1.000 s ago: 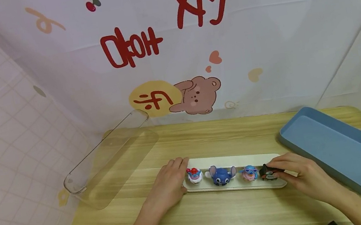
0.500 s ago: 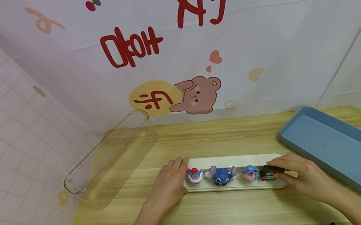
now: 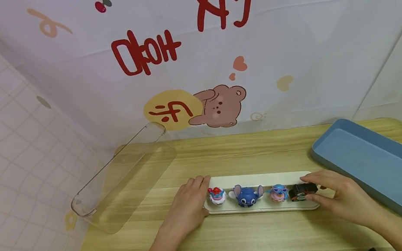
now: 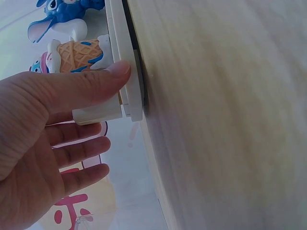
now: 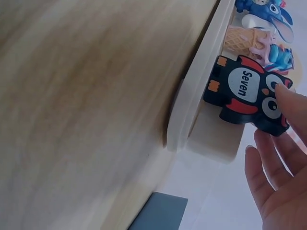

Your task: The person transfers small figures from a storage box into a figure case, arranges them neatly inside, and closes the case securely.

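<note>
A: Here's the black-and-red owl figurine (image 3: 303, 191), "Seven" across its white belly, upright at the right-hand end of a long white plastic stand (image 3: 260, 177)!

B: And the right hand (image 3: 348, 196)?

A: Right around the owl's head! Thumb on the near side by the eyes, index finger towards the far side, the two parted with the owl between them. Whether the thumb actually touches, I can't tell.

B: Who's the neighbour?

A: A small pink-and-blue ice-cream-cone figure (image 3: 277, 195), just beside the owl. Then a glossy blue big-eared figure (image 3: 248, 197), then a white-and-blue waffle-cone figure with a red topping (image 3: 217, 197), all in one row!

B: The left hand (image 3: 187, 204) has the opposite end! It's pinching the stand, thumb on the near edge, fingers round to the far side.

A: Farther out on the pale wood-grain desk (image 3: 251, 244), a blue rectangular tray (image 3: 382, 171) angles off to the right; a clear plastic cover (image 3: 126, 179) slants on the left.
</note>
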`<state>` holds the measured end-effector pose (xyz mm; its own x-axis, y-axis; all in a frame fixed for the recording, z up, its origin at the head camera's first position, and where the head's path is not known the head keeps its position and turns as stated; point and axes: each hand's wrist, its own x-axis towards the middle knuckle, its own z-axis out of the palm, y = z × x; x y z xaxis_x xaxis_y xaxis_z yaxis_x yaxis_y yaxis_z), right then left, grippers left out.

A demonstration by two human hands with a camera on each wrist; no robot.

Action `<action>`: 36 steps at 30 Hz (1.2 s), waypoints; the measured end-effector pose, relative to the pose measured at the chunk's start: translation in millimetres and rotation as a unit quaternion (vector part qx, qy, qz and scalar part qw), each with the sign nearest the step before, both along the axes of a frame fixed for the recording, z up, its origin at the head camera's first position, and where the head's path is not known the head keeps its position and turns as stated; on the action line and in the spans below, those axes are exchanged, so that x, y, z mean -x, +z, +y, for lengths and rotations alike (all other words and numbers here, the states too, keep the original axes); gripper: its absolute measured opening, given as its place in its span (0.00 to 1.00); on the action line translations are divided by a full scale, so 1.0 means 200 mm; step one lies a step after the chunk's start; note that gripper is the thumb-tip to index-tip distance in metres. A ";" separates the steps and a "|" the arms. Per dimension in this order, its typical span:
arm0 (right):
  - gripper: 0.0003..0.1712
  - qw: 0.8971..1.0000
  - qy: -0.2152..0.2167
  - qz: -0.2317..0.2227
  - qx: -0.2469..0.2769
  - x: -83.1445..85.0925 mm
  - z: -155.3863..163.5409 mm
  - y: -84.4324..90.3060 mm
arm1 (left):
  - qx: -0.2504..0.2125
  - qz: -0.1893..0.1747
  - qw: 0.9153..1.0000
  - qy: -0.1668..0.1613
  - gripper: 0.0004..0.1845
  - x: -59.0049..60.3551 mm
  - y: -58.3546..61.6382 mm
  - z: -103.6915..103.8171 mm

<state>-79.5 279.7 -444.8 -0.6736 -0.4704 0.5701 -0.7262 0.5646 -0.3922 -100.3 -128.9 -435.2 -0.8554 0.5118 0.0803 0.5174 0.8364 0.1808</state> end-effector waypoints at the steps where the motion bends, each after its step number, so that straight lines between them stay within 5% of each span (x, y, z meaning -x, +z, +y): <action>1: 0.24 1.000 -0.005 -0.001 0.000 0.00 0.00 0.01 | 0.000 0.001 1.000 -0.001 0.49 0.00 0.00 0.00; 5: 0.39 0.999 -0.033 -0.013 0.002 -0.02 0.02 0.05 | -0.002 0.006 1.000 -0.004 0.49 0.00 0.00 0.00; 9: 0.44 0.997 -0.066 -0.036 0.012 -0.03 0.05 0.08 | -0.001 0.007 1.000 -0.004 0.49 0.00 0.00 0.00; 23: 0.43 0.986 -0.131 -0.105 0.018 -0.04 0.17 0.04 | 0.004 -0.005 1.000 0.000 0.49 -0.01 0.01 0.00; 36: 0.37 0.961 -0.156 -0.226 -0.040 -0.06 0.19 0.00 | 0.001 -0.002 1.000 0.000 0.49 -0.01 0.01 0.00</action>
<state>-66.5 317.8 -445.2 -0.9593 -0.2351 0.1566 -0.2822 0.7692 -0.5733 -99.0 -129.2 -434.1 -0.8559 0.5114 0.0763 0.5163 0.8371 0.1809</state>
